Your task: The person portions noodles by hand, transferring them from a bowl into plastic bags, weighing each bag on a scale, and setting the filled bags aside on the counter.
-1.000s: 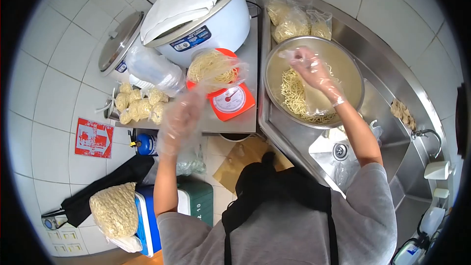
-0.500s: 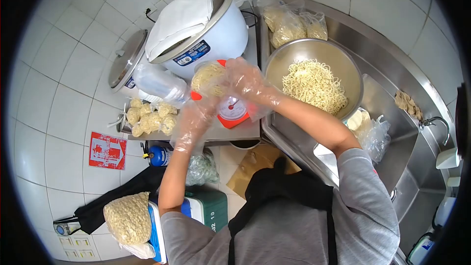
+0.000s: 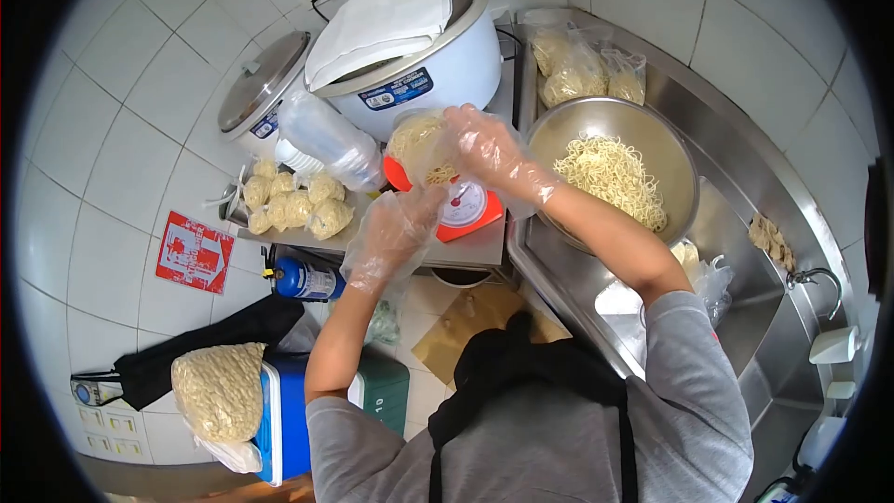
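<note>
Illumination is bright, neutral and largely even, with glare noted on the steel sink [image 3: 745,293] and the clear gloves [image 3: 489,144], and shadow beneath the table [image 3: 489,248]. Wide-angle distortion bows the tiled wall [image 3: 98,214] toward heavy black vignetting at the corners. Focus is generally acceptable; fine markings on the scale dial [image 3: 463,205] are unresolved.
</note>
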`<state>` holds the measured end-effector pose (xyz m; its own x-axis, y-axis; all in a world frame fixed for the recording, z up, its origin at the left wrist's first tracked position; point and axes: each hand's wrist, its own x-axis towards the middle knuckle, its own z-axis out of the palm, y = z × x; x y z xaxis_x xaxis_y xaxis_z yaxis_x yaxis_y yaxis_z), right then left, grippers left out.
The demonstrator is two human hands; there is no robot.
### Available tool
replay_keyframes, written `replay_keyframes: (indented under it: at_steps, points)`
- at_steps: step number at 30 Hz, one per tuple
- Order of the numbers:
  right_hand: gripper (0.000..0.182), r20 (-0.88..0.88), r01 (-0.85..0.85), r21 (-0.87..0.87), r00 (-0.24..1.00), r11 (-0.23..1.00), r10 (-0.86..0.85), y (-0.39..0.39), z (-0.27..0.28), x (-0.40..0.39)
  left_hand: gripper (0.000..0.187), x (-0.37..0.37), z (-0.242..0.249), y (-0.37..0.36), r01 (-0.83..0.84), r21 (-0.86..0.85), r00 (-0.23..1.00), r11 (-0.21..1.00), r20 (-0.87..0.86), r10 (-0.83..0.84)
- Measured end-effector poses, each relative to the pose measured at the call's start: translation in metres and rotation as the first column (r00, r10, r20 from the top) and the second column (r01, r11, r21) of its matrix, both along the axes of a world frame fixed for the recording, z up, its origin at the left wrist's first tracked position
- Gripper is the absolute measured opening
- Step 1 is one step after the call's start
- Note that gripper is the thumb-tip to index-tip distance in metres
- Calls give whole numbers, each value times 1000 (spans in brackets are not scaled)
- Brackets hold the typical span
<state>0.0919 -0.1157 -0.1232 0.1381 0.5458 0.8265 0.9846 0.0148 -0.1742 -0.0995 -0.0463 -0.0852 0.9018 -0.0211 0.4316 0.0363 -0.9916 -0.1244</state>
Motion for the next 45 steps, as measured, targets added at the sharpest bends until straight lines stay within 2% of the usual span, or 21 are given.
replay_keyframes:
  at_steps: [5,7,8,10,14,16,18,20,25,27,28,30,32,33,34,36,37,40,42,43,45]
  points:
    - [18,-85,-35,-69,996,997,29,-10,9,-2,22,-7,-6,2,13,55,999,998,29,-15]
    - [27,211,-7,-106,977,994,29,-10,4,-1,24,-8,-7,1,41,50,998,998,47,-43]
    - [27,210,-10,-104,977,995,32,-12,3,-3,25,-9,-7,0,32,48,998,998,45,-34]
    - [27,-160,-94,-57,984,994,84,-14,6,-6,26,-11,-3,0,15,52,999,999,47,-18]
    - [31,-119,-72,-112,991,991,59,-17,17,1,26,-19,-1,-5,-38,7,999,999,-20,38]
    - [31,-58,-62,-250,997,966,49,-17,16,4,25,-20,-4,-8,-50,-4,998,999,-45,50]
    - [23,-23,-90,-183,996,979,87,-18,3,3,23,-17,-6,-11,63,-120,998,991,-13,-65]
    - [16,16,-123,-108,992,987,125,-16,3,0,23,-19,-4,-22,59,-135,998,989,-15,-61]
    - [22,-154,-58,-233,988,971,22,-28,37,3,25,-22,-18,-17,36,-146,993,989,-109,-53]
    - [19,-248,-95,-245,968,965,32,-34,52,7,27,-17,-40,-11,213,-256,977,943,45,-208]
    - [17,-338,-129,-252,940,959,38,-37,61,9,27,-13,-44,-13,211,-259,977,942,44,-207]
    - [17,-343,-213,-251,932,944,118,-40,78,16,33,-2,-51,-20,51,-303,984,952,-148,-99]
    - [17,-634,-305,-75,749,949,191,-35,92,16,41,12,-58,-24,49,-360,984,932,-142,-106]
    - [16,-867,-433,66,420,899,267,-42,96,17,48,20,-60,-26,51,-411,984,910,-133,-115]
    - [16,-865,-430,65,426,900,266,-48,102,16,48,29,-65,-26,57,-411,985,910,-128,-119]
    - [17,-775,-387,444,287,808,563,-57,112,17,61,43,-73,-27,197,-256,979,946,109,-175]
    - [20,-760,-343,527,219,778,612,-60,120,18,61,47,-74,-28,200,-259,978,945,108,-177]
    - [24,-592,-301,696,273,652,759,-82,142,22,64,57,-73,-30,197,-327,980,924,107,-171]
    - [20,-467,-304,751,382,586,797,-97,156,28,61,61,-68,-33,195,-454,979,869,142,-145]
    - [18,-445,-289,787,347,545,826,-107,166,19,61,60,-62,-36,198,-456,979,868,140,-150]
    - [21,-656,-70,575,557,815,510,-130,165,36,60,56,-50,-41,109,-613,989,783,-10,-146]
